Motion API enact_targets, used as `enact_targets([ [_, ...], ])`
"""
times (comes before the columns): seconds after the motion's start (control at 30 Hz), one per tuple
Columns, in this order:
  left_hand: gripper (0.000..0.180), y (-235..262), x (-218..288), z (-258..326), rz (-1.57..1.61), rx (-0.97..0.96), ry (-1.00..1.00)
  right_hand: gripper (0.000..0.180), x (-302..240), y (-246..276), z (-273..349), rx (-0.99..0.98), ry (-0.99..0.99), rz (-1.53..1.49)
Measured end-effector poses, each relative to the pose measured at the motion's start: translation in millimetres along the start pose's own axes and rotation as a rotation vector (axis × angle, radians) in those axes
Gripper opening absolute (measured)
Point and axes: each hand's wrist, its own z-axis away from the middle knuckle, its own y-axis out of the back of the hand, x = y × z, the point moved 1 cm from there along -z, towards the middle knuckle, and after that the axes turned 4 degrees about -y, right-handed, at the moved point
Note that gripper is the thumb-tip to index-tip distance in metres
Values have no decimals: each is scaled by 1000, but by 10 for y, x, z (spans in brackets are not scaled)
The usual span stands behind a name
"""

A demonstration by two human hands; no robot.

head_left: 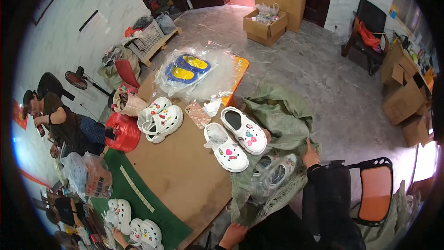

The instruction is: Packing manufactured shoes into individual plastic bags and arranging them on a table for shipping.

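- We are reaching our right hand (pixel 311 153) into the large crumpled green woven sack (pixel 277 120) at the near right edge of the brown cardboard-covered worktop (pixel 185 171); its grip is half buried in the folds, so we cannot tell whether it is closing on anything.
- Our left hand (pixel 233 234) is pressing down by the sack's near lower edge, fingers spread flat and gripping nothing that we can see.
- Inside the sack, a pair of white clogs wrapped in clear plastic (pixel 276 170) is lying just left of our right hand.
- We are judging that tugging the sack could be dragging against the two loose white foam clogs with coloured charms (pixel 236 141) standing just beside its left fold, tipping them or nudging them across the worktop.
- The slippery plastic wrap could be sliding out of a hurried grip.
- The sack's depths are staying hidden, so we cannot count what else it is holding.
- The far clear plastic bag holding blue and yellow shoes (pixel 187 68) is glaring, blurring its contents.
- Another person's hand (pixel 115 236) is being cut off at the near left rim.
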Motion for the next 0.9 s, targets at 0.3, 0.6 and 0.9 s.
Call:
enact_targets([
  [0.3,14,49,19,45,-67,-40,-14,78,-1,686,504,340,-29,25],
  [0.6,9,254,59,-93,-184,42,-90,84,-58,575,566,255,14,-18],
  [0.9,6,144,116,-192,-218,84,-104,46,-643,-88,1841,207,1015,181],
])
